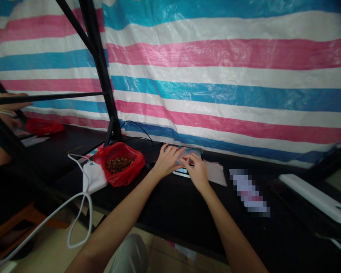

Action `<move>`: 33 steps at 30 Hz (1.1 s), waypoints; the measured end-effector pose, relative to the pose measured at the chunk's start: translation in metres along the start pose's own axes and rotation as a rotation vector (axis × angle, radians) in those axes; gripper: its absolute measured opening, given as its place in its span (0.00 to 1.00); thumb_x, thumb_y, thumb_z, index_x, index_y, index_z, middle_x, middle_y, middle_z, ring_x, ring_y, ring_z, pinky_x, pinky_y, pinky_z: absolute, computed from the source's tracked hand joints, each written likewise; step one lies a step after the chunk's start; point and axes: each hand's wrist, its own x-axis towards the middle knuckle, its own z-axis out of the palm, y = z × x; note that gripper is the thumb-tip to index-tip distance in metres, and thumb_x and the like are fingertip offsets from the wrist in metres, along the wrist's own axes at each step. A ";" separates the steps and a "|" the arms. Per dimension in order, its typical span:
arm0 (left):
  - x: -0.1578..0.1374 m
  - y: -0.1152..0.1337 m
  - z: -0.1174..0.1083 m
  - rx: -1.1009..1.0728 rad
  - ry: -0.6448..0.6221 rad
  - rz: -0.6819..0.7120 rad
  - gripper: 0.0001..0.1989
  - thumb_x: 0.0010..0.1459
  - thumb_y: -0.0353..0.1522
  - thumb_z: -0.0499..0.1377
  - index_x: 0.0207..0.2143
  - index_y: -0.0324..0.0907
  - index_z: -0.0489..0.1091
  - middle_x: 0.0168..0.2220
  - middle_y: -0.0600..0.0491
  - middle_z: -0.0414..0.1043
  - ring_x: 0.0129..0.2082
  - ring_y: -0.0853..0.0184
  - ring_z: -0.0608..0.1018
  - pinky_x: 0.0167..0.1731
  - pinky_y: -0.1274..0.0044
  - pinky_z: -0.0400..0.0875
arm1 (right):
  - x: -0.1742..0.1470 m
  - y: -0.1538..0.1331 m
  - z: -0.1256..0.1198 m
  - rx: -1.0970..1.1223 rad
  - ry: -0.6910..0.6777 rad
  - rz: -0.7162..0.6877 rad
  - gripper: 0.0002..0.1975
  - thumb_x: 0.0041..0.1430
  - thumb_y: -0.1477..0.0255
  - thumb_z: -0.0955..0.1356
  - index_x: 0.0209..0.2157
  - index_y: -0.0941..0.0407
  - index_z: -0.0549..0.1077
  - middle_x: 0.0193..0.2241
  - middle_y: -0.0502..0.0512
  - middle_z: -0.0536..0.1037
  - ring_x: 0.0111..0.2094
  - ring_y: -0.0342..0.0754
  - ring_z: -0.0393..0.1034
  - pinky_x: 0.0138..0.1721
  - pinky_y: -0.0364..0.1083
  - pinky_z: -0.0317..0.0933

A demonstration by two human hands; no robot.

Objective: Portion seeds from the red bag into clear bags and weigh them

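Note:
A small white digital scale (182,173) with a lit display sits on the black table, partly hidden under my hands. Over it lies something clear and bluish that looks like a plastic bag (191,152). My left hand (168,162) comes from the left, its fingers bent over the bag and its thumb near the other hand. From the right, my right hand (197,170) pinches at the bag's near side with thumb and fingertips. Left of my hands stands an open red plastic bag (127,172) holding many small brown pieces (118,164).
Flat pale sheets or bags (216,173) lie right of the scale. A white power strip (94,176) with a looping cable is at the left. Farther right is a long white device (315,197). A black post (99,64) rises before striped sheeting; another person's hand (13,99) shows far left.

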 end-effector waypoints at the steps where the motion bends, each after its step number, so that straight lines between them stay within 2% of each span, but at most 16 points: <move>1: 0.000 0.000 0.000 -0.003 -0.005 0.009 0.26 0.54 0.45 0.53 0.53 0.41 0.61 0.43 0.48 0.68 0.45 0.62 0.68 0.55 0.65 0.49 | 0.001 0.000 0.003 0.031 -0.019 -0.014 0.10 0.53 0.62 0.64 0.29 0.53 0.72 0.28 0.51 0.74 0.29 0.46 0.66 0.33 0.44 0.59; 5: 0.000 -0.002 0.002 -0.015 -0.023 0.023 0.22 0.55 0.43 0.53 0.48 0.41 0.64 0.41 0.48 0.68 0.44 0.63 0.68 0.55 0.66 0.49 | 0.001 0.007 0.016 0.162 0.001 0.056 0.07 0.51 0.66 0.66 0.29 0.54 0.74 0.28 0.50 0.76 0.25 0.44 0.66 0.33 0.45 0.60; 10: 0.000 -0.004 0.005 -0.027 -0.015 0.000 0.24 0.53 0.47 0.53 0.47 0.41 0.65 0.40 0.48 0.68 0.41 0.62 0.68 0.49 0.67 0.56 | 0.003 0.019 0.020 0.350 0.077 0.175 0.09 0.48 0.64 0.67 0.27 0.55 0.75 0.27 0.52 0.77 0.25 0.45 0.66 0.29 0.44 0.60; 15: -0.002 -0.007 0.007 -0.005 0.029 -0.090 0.24 0.52 0.47 0.54 0.46 0.42 0.66 0.38 0.48 0.68 0.40 0.61 0.68 0.43 0.68 0.57 | 0.008 0.023 0.023 0.532 0.030 0.211 0.11 0.44 0.63 0.69 0.25 0.57 0.75 0.26 0.53 0.77 0.29 0.47 0.68 0.30 0.44 0.59; 21: -0.003 -0.006 0.008 0.012 0.022 -0.090 0.23 0.53 0.46 0.53 0.46 0.42 0.66 0.38 0.48 0.67 0.40 0.61 0.67 0.42 0.69 0.58 | 0.009 0.021 0.022 0.590 -0.026 0.247 0.12 0.42 0.63 0.69 0.26 0.57 0.75 0.28 0.54 0.77 0.30 0.47 0.69 0.32 0.45 0.61; 24: -0.002 -0.003 0.007 0.008 0.005 -0.060 0.24 0.54 0.45 0.52 0.49 0.41 0.63 0.41 0.47 0.67 0.42 0.61 0.67 0.43 0.69 0.57 | 0.009 0.022 0.019 0.592 0.002 0.249 0.13 0.43 0.62 0.69 0.28 0.57 0.75 0.29 0.54 0.78 0.31 0.48 0.70 0.33 0.46 0.61; 28: -0.002 0.001 0.005 0.010 -0.004 -0.045 0.27 0.55 0.46 0.52 0.53 0.40 0.60 0.44 0.46 0.67 0.44 0.60 0.67 0.46 0.68 0.56 | 0.009 0.023 0.018 0.559 0.023 0.262 0.12 0.42 0.62 0.69 0.26 0.57 0.76 0.26 0.54 0.78 0.27 0.47 0.68 0.31 0.46 0.61; 33: -0.001 0.004 0.003 -0.014 0.006 -0.061 0.24 0.54 0.46 0.52 0.48 0.43 0.64 0.43 0.48 0.67 0.45 0.61 0.66 0.50 0.66 0.52 | 0.010 0.024 0.017 0.572 0.009 0.246 0.12 0.43 0.62 0.69 0.26 0.57 0.74 0.26 0.53 0.76 0.28 0.47 0.68 0.33 0.46 0.61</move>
